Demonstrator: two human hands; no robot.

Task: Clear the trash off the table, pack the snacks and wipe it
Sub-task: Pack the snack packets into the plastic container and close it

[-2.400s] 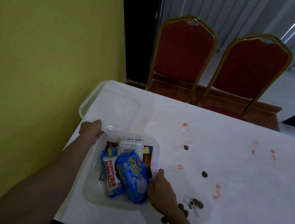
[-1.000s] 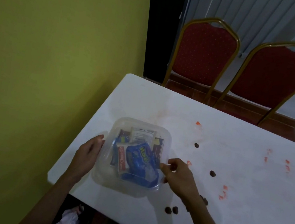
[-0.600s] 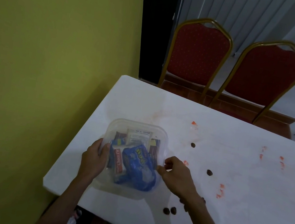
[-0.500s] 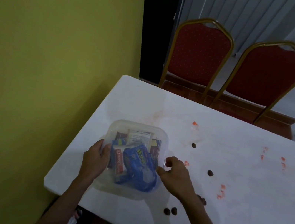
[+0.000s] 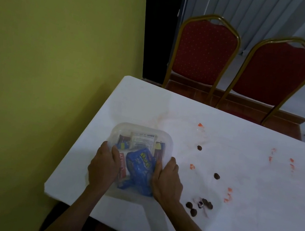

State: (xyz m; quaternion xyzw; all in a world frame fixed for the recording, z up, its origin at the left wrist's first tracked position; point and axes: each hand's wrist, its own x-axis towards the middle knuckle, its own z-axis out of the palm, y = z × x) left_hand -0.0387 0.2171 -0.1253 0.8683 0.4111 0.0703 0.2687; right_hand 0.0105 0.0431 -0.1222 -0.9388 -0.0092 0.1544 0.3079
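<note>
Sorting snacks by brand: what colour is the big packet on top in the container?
Blue with yellow lettering, head view.

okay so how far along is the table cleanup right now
Done, by the look of it: the snacks sit packed in the clear container. In hand: left hand and right hand press on its lid, apparently sealing it. Left: brown crumbs and red smears remain on the table, so clearing and wiping are not finished.
</note>
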